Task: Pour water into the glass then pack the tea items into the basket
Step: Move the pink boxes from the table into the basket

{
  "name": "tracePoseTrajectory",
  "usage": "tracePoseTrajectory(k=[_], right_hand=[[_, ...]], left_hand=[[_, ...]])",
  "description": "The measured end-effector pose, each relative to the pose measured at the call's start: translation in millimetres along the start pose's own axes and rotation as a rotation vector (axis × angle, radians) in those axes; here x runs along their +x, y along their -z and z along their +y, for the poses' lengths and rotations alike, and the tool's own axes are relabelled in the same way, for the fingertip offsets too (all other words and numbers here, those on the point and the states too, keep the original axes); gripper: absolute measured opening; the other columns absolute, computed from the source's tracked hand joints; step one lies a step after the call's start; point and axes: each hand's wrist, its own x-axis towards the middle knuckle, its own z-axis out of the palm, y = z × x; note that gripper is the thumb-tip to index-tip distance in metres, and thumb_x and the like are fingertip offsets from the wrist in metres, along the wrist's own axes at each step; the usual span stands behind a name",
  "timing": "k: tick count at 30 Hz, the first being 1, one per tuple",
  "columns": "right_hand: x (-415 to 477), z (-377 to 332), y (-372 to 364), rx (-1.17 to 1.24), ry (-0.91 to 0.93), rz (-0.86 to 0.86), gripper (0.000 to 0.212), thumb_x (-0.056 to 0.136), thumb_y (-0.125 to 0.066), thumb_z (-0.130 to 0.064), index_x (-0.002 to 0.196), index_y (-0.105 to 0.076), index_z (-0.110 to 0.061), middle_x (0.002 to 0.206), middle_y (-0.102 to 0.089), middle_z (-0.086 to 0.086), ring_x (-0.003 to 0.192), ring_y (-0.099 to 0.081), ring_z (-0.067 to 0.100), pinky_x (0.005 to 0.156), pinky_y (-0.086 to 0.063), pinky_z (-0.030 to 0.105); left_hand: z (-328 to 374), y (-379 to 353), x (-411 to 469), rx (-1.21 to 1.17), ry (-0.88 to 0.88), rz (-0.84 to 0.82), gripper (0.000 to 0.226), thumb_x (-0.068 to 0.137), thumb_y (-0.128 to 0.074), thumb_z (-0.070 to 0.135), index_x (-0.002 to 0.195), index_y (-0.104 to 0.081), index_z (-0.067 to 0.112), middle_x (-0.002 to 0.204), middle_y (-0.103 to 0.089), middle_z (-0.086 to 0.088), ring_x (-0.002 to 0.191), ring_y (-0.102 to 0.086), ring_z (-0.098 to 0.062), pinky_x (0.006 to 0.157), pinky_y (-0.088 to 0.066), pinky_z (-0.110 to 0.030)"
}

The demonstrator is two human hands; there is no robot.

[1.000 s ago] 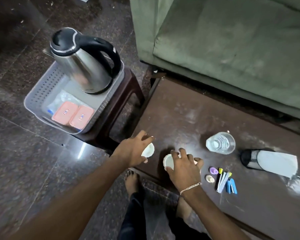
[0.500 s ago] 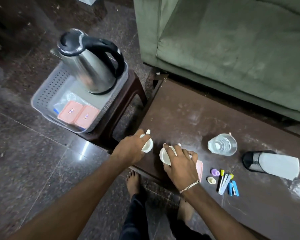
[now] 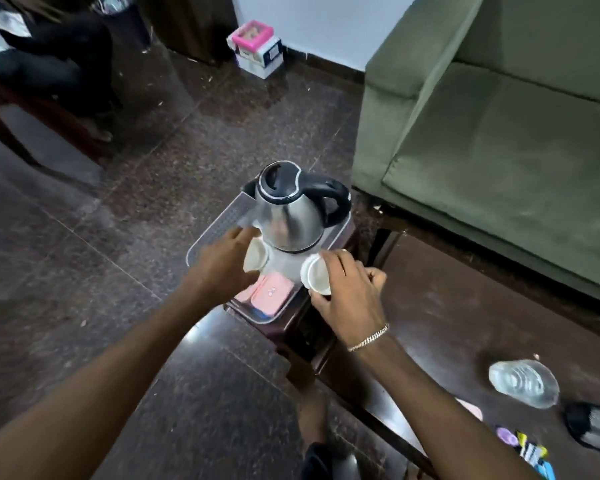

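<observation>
A grey plastic basket (image 3: 222, 221) stands on a small dark stool, holding a steel kettle (image 3: 291, 213) with a black handle and two pink-lidded boxes (image 3: 269, 294). My left hand (image 3: 222, 263) grips a small white cup (image 3: 255, 259) over the basket, beside the kettle. My right hand (image 3: 347, 294) grips a second white cup (image 3: 316, 275) at the basket's right rim. A glass of water (image 3: 523, 382) stands on the dark table at the lower right.
A green sofa (image 3: 499, 133) fills the upper right. Small sachets and coloured bits (image 3: 530, 448) and a black-and-white object (image 3: 593, 427) lie on the table's right part. A pink-topped box (image 3: 255, 46) sits on the floor by the wall.
Both hands lifted the white cups off the table and carried them left to the basket. The view swung up and left with them.
</observation>
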Motion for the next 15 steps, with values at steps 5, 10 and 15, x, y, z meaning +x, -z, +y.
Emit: tracePoseTrajectory(k=[5,10,15], right_hand=[[37,-16,-42,-0.005,0.017,-0.098,0.064,0.086,-0.064,-0.046,0.144,-0.048,-0.024,0.133,-0.053,0.001,0.114,-0.058,0.024,0.087,-0.034,0.042],[60,-21,-81,-0.040,-0.046,-0.160,0.069,0.081,-0.070,-0.036,0.145,-0.049,-0.021,0.132,-0.054,0.005,0.114,-0.059,0.027,0.086,-0.030,0.042],[68,-22,-93,-0.104,-0.083,-0.176,0.069,0.076,-0.071,-0.030,0.142,-0.051,-0.022,0.132,-0.055,0.003,0.108,-0.061,0.028,0.082,-0.031,0.041]], left_hand=[[-47,-6,41,0.013,0.002,-0.006,0.074,0.080,-0.084,0.019,0.145,-0.049,0.020,0.146,-0.055,-0.006,0.121,-0.064,-0.039,0.094,-0.054,-0.047],[-75,-27,83,0.029,0.000,-0.045,0.075,0.083,-0.081,0.014,0.149,-0.045,0.019,0.148,-0.051,-0.007,0.121,-0.063,-0.040,0.095,-0.054,-0.049],[-86,-41,112,0.049,-0.020,-0.072,0.076,0.083,-0.079,0.007,0.150,-0.045,0.017,0.151,-0.049,-0.010,0.126,-0.060,-0.041,0.096,-0.053,-0.048]])
